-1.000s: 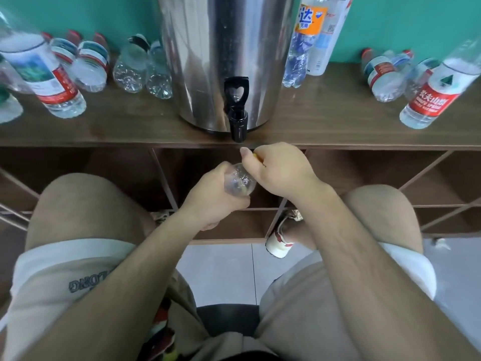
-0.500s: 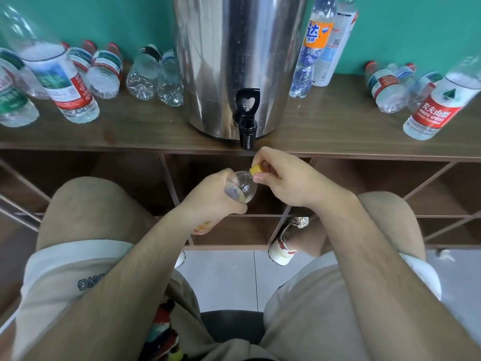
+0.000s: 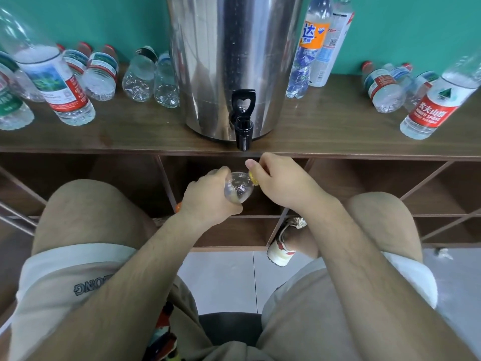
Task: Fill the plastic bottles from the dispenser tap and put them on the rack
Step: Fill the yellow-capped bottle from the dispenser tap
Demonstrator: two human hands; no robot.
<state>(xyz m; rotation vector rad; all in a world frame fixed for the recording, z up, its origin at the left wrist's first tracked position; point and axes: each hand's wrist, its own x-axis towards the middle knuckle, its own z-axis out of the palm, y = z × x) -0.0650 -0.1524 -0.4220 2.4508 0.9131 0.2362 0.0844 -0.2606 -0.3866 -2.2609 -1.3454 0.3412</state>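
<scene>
Cap work on one small clear plastic bottle (image 3: 238,187) looks like the step in hand. From this view I cannot say whether the cap is coming off before filling or going on after, and the fill level is unreadable. The left hand (image 3: 208,196) is wrapped round the bottle body and holds it tilted, neck pointing toward the right. The right hand (image 3: 281,183) pinches the yellow screw cap (image 3: 253,177) at the neck between thumb and curled fingers. The bottle sits in the air just below and in front of the black tap (image 3: 243,121) of the tall stainless-steel dispenser drum (image 3: 234,61), not yet under the spout. The drum stands on the brown wooden desk (image 3: 325,126), and other plastic bottles (image 3: 67,89) stand and lie on either side of it. Open wooden compartments (image 3: 364,188) lie beneath. If uncapping, the next move calls for freeing the cap, righting the bottle and aligning its mouth under the spout before the lever is touched.
</scene>
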